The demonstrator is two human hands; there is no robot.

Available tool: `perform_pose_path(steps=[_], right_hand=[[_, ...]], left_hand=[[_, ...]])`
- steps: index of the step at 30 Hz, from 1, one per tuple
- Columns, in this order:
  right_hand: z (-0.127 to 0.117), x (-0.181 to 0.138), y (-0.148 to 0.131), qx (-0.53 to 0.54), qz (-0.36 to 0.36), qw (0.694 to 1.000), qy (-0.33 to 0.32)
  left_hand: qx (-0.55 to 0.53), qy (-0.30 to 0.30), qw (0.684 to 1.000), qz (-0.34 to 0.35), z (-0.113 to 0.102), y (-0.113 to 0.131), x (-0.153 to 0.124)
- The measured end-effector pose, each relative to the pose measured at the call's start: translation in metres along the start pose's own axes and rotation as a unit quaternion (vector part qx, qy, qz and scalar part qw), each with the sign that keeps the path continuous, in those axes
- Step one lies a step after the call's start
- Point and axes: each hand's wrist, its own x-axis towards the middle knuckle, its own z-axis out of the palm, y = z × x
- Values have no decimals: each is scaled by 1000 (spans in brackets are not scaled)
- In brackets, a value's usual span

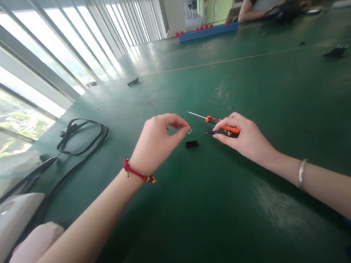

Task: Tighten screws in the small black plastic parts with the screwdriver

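Note:
My left hand (pixel 166 136) pinches a tiny shiny metal piece (pixel 191 130) between thumb and forefinger; its exact kind is too small to make out. In my right hand (pixel 243 135) is a screwdriver (pixel 213 120) with an orange and black handle, its thin shaft pointing left and away from me. The same hand also grips a small flat black part (pixel 211 133) between thumb and fingertips, below the screwdriver. On the table between the two hands lies a small black rectangular case piece (pixel 192 144), touched by neither hand.
The green table (pixel 182 212) spreads wide around me. A black cable (pixel 83 135) loops at the left, near a white device (pixel 14 219) and a pale pink object (pixel 34 246). Farther off are small black items (pixel 133 82), a blue bar with red knobs (pixel 208 32) and a seated person (pixel 270 0).

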Motion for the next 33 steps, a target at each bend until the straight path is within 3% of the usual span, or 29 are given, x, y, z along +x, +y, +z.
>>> perform_pose_path(steps=[8,15,33], right_hand=[[-1,-1,1,-7,-8,1000,0],[-1,-1,1,-7,-11,1000,-2],[-2,-1,0,-21,-16,1000,0]], left_hand=[[-145,34,986,-71,37,-25,-24],[-128,56,989,-51,42,-24,-25],[-103,38,992,-55,42,-22,-28]])
